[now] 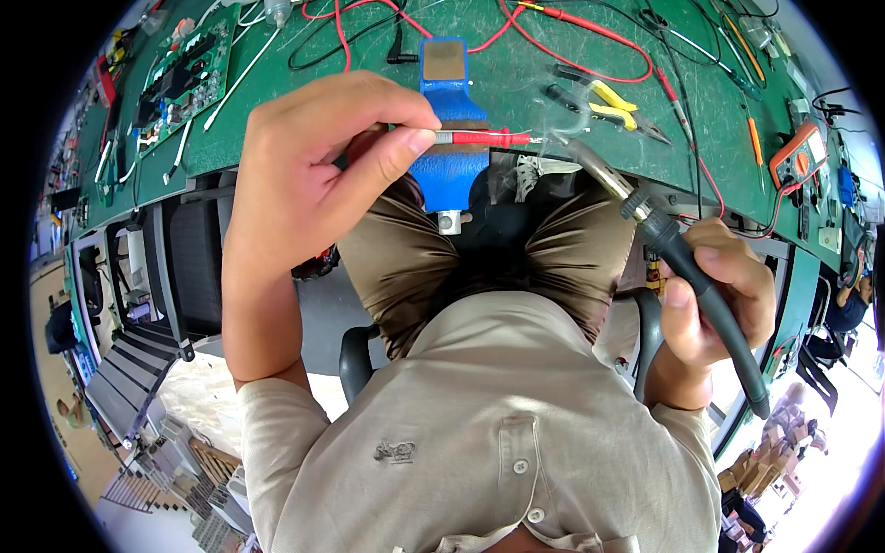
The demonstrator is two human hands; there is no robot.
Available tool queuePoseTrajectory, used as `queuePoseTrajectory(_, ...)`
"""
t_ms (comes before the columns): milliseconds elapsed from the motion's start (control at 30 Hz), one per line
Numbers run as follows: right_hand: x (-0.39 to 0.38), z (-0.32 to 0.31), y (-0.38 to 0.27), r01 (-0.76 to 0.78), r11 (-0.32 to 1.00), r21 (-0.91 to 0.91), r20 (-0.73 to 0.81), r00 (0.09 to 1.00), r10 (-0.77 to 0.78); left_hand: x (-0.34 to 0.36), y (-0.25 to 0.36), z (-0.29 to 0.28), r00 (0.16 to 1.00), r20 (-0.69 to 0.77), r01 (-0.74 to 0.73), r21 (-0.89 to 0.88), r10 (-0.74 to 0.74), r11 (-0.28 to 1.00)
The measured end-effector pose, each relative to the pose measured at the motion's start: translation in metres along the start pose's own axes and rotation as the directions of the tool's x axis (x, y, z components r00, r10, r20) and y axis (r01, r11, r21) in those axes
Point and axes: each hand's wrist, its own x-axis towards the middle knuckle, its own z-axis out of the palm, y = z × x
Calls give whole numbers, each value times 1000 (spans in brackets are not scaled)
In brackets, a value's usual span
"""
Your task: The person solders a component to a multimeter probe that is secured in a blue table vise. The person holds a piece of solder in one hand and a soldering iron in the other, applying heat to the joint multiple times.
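My left hand pinches a thin silvery wire lying along a red probe at the jaws of a blue bench vise; whether my fingers also touch the probe is unclear. My right hand grips the black handle of a soldering iron. Its metal tip points up-left, close to the probe's pointed end, with faint smoke there. Yellow-and-black pliers and a second yellow-handled cutting tool lie just behind the tip.
The green bench carries a circuit board at left, red and black leads at the back, and an orange multimeter with screwdrivers at right. A black chair stands at left. Another person is at the far right.
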Motion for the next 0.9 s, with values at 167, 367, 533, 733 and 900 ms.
queuePoseTrajectory(167, 1, 4, 2, 82, 996, -31, 25, 996, -81, -1, -1, 1, 1000, -4, 5, -1, -5, 1000)
queuePoseTrajectory(367, 4, 5, 0, 107, 993, -40, 48, 993, -105, -2, 2, -1, 1000, -4, 7, 29, -7, 1000)
queuePoseTrajectory(533, 5, 7, 2, 163, 985, -62, 53, 986, -159, -1, 1, 2, 1000, -17, 1, 22, -1, 1000)
queuePoseTrajectory(733, 8, 12, -5, 220, 970, -107, 83, 974, -212, -1, 2, 1, 1000, -1, 17, 28, -17, 999)
queuePoseTrajectory(900, 11, 11, -12, 181, 972, -147, 119, 979, -165, -3, 1, 0, 999, 14, 41, 29, -42, 999)
